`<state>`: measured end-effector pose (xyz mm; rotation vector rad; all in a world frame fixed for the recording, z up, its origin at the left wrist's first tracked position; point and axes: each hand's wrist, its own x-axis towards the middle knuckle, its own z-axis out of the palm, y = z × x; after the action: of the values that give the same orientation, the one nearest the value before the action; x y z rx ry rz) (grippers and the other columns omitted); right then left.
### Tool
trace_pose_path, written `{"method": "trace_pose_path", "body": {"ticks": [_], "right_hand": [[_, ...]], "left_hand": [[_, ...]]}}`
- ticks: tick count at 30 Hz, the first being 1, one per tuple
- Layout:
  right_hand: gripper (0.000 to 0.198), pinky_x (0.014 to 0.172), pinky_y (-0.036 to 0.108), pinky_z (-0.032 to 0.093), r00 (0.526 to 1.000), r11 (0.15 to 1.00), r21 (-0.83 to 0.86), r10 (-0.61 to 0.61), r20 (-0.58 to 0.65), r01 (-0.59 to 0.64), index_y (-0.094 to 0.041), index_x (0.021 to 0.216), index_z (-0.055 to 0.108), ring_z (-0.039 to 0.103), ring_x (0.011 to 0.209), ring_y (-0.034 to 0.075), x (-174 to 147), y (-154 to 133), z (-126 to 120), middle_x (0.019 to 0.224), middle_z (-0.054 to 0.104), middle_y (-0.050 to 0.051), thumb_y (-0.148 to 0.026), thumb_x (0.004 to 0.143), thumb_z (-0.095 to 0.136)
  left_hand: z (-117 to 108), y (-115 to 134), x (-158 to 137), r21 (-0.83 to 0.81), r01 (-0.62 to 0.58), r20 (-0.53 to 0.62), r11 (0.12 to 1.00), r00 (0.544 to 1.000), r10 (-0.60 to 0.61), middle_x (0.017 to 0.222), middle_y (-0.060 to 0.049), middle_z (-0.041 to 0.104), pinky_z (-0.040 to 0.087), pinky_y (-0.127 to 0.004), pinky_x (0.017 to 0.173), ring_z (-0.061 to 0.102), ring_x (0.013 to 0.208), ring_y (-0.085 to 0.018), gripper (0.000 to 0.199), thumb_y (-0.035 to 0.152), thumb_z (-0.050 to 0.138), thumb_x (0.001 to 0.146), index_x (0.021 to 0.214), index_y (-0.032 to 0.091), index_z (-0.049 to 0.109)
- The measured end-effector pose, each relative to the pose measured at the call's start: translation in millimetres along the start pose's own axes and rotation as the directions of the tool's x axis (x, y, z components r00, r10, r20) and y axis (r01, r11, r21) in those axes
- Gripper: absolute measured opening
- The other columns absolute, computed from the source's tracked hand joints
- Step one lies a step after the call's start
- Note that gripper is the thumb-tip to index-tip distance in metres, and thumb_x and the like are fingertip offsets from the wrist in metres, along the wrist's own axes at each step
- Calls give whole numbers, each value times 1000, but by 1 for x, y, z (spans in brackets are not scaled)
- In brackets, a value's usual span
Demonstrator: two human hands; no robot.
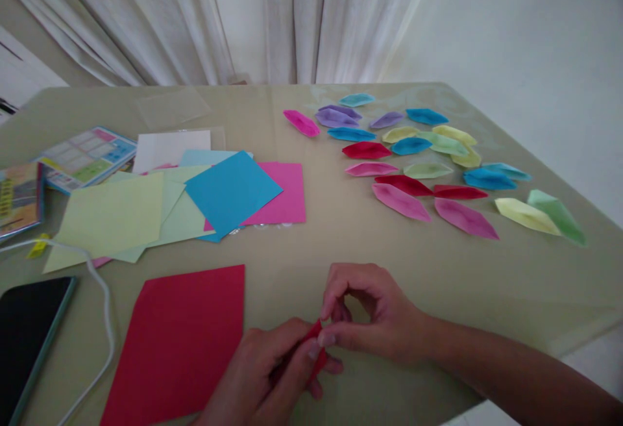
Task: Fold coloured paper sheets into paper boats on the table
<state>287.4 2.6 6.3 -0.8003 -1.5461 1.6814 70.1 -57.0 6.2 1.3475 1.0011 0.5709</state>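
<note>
Low in the middle of the head view, my left hand (267, 367) is closed round a small piece of folded red paper (318, 362). My right hand (372, 309) meets it from the right, thumb and fingertips pinching the paper's upper end. Much of the folded piece is hidden by my fingers. A flat red sheet (180, 341) lies on the table just left of my left hand. Beyond my right hand, several folded paper boats are spread out, among them a pink boat (466, 218), a red boat (366, 150) and a pale yellow boat (527, 215).
Loose paper lies at the left: a blue square (233, 192), a pink sheet (287, 192) and a pale yellow-green sheet (114, 212). A phone (32, 341), a white cable (108, 309) and a printed booklet (90, 156) are further left. Curtains (302, 17) hang behind the table (302, 250).
</note>
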Motion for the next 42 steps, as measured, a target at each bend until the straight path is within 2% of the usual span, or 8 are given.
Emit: {"method": "trace_pose_path", "body": {"ticks": [6,14,17,23,27,35,39,42], "right_hand": [[21,60,19,48,986,972,-177,-164,-24,157,-15,87,75,58,62,9,-3,-4,4,72,65,-1,-19,80,94],[18,58,19,48,995,983,-158,-99,-29,93,-16,88,74,57,61,9,-3,-2,6,74,65,-1,-22,84,90],[19,58,20,48,995,984,-150,-101,-17,98,-16,87,74,57,61,9,-3,-2,5,73,64,-1,-23,83,91],[18,57,20,48,991,974,-184,-132,-4,129,-17,86,73,57,59,10,-4,-3,5,71,64,-1,-21,83,90],[14,57,20,48,984,959,-224,-179,9,176,-17,87,73,58,58,9,-4,-3,6,72,64,-1,-14,82,86],[10,59,19,48,980,942,-270,-198,26,198,-16,89,77,59,61,9,-3,-3,5,71,66,0,-14,85,86],[13,60,20,48,998,980,-193,-52,19,55,-16,94,76,60,64,10,-2,-4,4,78,67,1,-19,87,86],[13,59,20,47,1000,992,-125,-9,9,10,-16,95,76,59,64,10,-1,-5,3,77,65,0,-21,87,86]], "left_hand": [[2,-7,0,348,-286,-120,893,931,345,70,6,71,49,-9,58,67,56,-7,21,30,51,110,97,24,67],[0,-5,1,543,-377,-149,750,836,528,86,3,80,56,-10,68,77,68,-9,16,29,49,112,120,26,63],[0,-7,-1,572,-367,-137,733,838,527,92,2,82,59,-13,73,80,74,-11,21,25,53,110,128,27,62],[1,-9,-3,650,-370,-116,663,815,568,79,2,80,60,-16,65,78,65,-14,23,25,52,110,131,23,61],[1,-16,-5,682,-364,-99,634,813,573,85,-1,82,61,-16,68,78,66,-14,29,26,50,111,139,22,56],[0,-32,-12,693,-358,-53,626,840,540,90,-3,81,58,-21,69,77,72,-17,52,14,52,105,155,23,43],[-1,-19,-7,574,-355,-90,738,868,488,76,2,76,53,-18,61,72,61,-14,29,19,52,106,131,25,65],[-2,-7,-2,348,-196,-86,917,967,240,73,2,75,50,-16,61,70,60,-12,27,30,48,110,105,24,74]]}}
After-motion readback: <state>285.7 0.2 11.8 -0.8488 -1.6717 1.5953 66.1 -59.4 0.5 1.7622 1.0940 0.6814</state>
